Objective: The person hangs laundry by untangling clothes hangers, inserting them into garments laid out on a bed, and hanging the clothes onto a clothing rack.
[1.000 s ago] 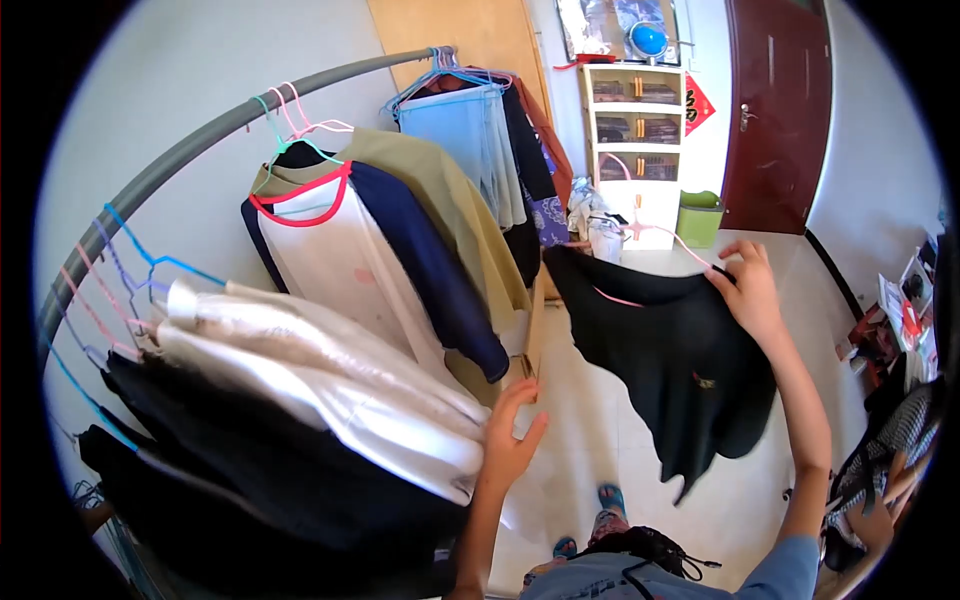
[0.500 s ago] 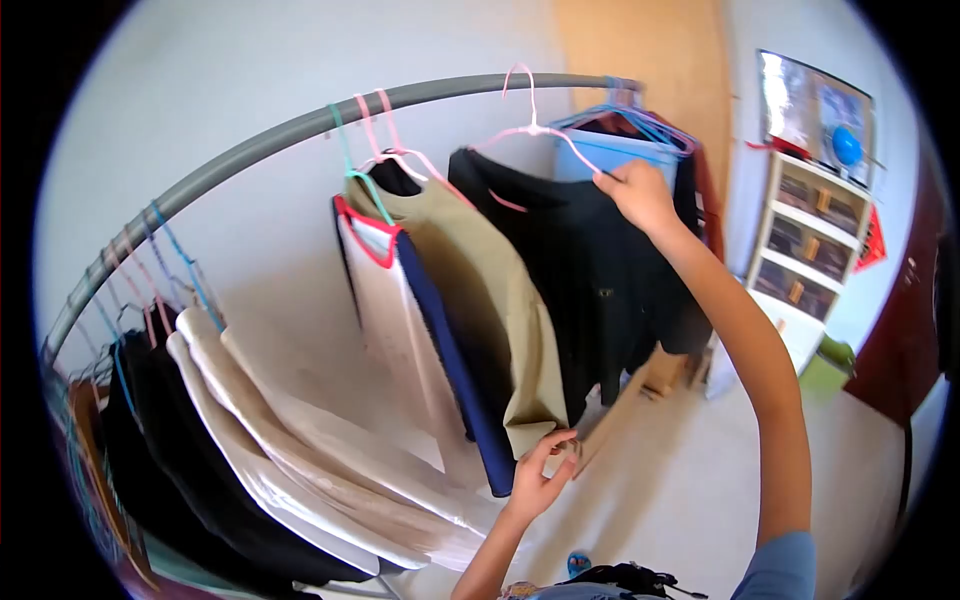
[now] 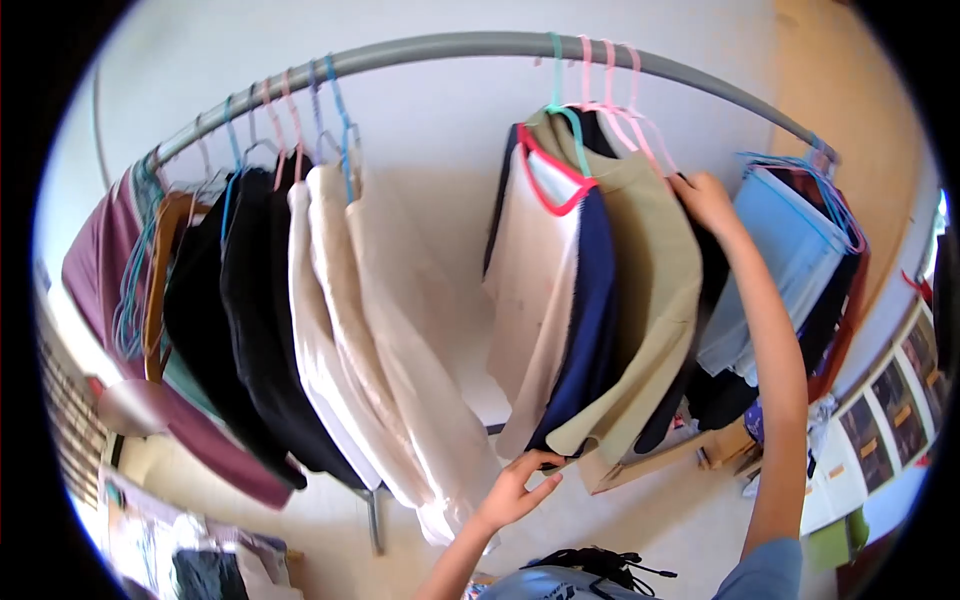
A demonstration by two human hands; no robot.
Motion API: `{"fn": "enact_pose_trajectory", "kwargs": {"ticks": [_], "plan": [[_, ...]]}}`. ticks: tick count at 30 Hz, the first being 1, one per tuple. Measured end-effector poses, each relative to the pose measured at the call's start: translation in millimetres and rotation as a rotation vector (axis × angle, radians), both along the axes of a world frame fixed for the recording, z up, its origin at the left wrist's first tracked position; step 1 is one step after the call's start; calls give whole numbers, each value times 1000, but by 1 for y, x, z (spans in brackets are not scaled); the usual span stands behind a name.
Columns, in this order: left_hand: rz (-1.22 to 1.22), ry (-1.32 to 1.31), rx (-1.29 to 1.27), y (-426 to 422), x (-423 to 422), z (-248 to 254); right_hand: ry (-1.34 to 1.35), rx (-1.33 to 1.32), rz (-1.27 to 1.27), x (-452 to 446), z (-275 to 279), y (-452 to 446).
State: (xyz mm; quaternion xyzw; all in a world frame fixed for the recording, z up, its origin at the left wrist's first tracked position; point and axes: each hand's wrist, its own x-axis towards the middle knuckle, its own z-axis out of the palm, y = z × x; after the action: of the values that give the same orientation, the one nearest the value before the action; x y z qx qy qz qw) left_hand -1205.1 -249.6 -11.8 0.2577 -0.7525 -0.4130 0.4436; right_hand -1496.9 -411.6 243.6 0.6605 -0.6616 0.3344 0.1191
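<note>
My right hand is closed at the shoulder end of a pink hanger that holds the black shirt. The hanger's hook is on the grey rail. Most of the black shirt is hidden behind the olive shirt. Left of that hangs a white shirt with red collar and navy sleeves on a green hanger. My left hand is low, at the hems of the navy sleeve and olive shirt, its fingers partly apart; whether it grips cloth is unclear.
Cream garments, black garments and a mauve one hang at the left. At the right hang light blue clothes. A cardboard box is on the floor, with a drawer cabinet at far right.
The black shirt on its pink hanger has moved from free air onto the rail, beside the olive shirt. My right hand moved with it. The view has swung left, showing more of the rail.
</note>
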Motion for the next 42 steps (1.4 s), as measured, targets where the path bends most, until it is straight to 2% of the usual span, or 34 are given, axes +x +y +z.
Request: {"fn": "enact_pose_trajectory", "kwargs": {"ticks": [2,3,4,5,6,8,10,11,14,15,16,17,19,23,24,26,29,32,36,39,40,42], "plan": [[65,7,46,4,1,-7,43,-123,126,4,-10,12],[54,-44,75,6,0,-12,177,-249,137,3,-13,11],[55,-92,107,10,1,-17,395,-226,49,-15,-16,0],[62,-104,114,13,-1,-22,380,-215,105,-60,-21,-32],[76,-102,84,17,-3,-30,492,-416,110,-58,-23,-20],[88,-132,79,32,1,-35,273,-739,93,-8,-15,40],[114,-124,131,49,11,-49,1,-839,213,44,-18,103],[151,-100,184,58,18,-54,-22,-685,425,73,-26,124],[293,-22,292,82,36,-74,128,458,1525,153,-71,168],[327,-56,271,94,48,-69,-45,385,1806,200,-74,188],[397,-56,144,105,62,-66,-184,321,2098,249,-77,207],[462,-77,94,120,78,-59,-384,333,2170,272,-77,229],[572,-42,134,147,117,-65,-339,720,1897,293,-57,264],[801,-46,295,216,203,-64,-388,580,2293,376,-47,293],[870,-34,340,231,221,-66,-378,624,2313,394,-47,292],[1038,-170,423,269,258,-55,-373,712,2343,429,-49,297],[1262,-173,418,318,306,-53,-346,819,2386,481,-49,311],[1465,-35,453,350,334,-53,-303,926,2396,526,-48,328],[1562,104,477,364,361,-74,-229,1048,2395,575,-42,324],[1542,77,522,365,385,-85,-119,1219,2331,620,-33,319],[1529,30,520,364,395,-93,-127,1289,2370,635,-29,312],[1499,40,540,355,418,-94,-324,1324,2343,655,-48,302]]}}
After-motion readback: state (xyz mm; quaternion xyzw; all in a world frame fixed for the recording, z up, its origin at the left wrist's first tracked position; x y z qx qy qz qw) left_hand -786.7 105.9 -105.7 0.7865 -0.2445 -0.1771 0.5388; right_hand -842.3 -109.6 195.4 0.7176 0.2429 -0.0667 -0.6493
